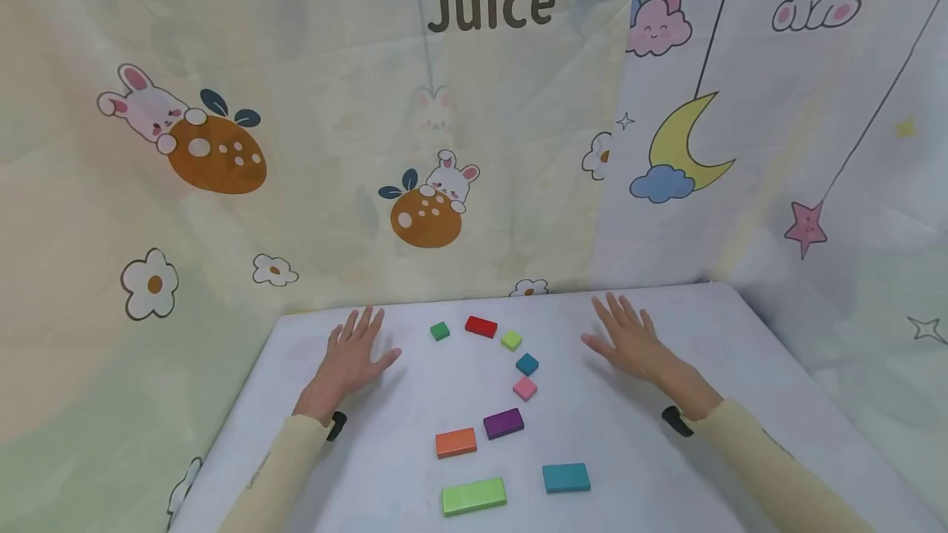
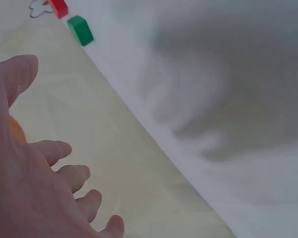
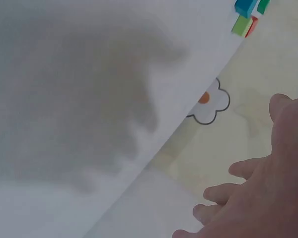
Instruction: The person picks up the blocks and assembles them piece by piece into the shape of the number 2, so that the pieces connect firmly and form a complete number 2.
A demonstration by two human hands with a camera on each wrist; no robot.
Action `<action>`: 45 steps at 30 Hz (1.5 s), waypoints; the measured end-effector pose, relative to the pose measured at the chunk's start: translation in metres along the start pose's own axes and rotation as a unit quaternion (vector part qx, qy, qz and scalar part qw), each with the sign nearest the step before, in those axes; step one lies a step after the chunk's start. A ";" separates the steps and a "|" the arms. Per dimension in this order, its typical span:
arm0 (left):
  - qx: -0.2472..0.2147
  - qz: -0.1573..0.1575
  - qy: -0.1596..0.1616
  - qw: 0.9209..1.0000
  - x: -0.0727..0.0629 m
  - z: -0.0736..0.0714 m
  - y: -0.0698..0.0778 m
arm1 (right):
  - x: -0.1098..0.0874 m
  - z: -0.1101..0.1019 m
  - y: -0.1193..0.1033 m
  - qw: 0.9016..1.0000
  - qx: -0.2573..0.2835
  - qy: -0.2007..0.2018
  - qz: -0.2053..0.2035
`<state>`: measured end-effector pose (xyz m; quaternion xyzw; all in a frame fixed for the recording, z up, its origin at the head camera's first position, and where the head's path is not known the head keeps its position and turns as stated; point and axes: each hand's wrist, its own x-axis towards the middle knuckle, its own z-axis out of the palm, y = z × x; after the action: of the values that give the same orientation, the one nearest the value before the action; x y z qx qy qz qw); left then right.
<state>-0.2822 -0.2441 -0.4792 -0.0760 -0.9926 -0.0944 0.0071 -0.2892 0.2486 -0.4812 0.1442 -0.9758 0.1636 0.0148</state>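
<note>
My left hand hovers over the left of the white table, fingers spread and holding nothing. On the other side, my right hand is spread the same way, palm down above its shadow. Between them lie small coloured blocks: a green cube, a red block, a lime cube, a blue cube and a pink cube. Nearer to me are a purple block, an orange block, a teal block and a long light green block.
The white table ends at the back against a hanging cloth printed with rabbits, flowers and the word Juice. More printed cloth hangs along the right side. Dark bands sit at both wrists.
</note>
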 end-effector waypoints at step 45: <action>-0.014 0.210 -0.107 0.972 -0.143 0.020 0.139 | -0.123 0.010 -0.103 0.982 0.029 -0.171 -0.074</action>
<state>-0.1201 -0.1263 -0.4772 -0.2924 -0.9480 -0.0964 -0.0808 -0.1414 0.1859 -0.4679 0.2422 -0.9454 0.1633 -0.1448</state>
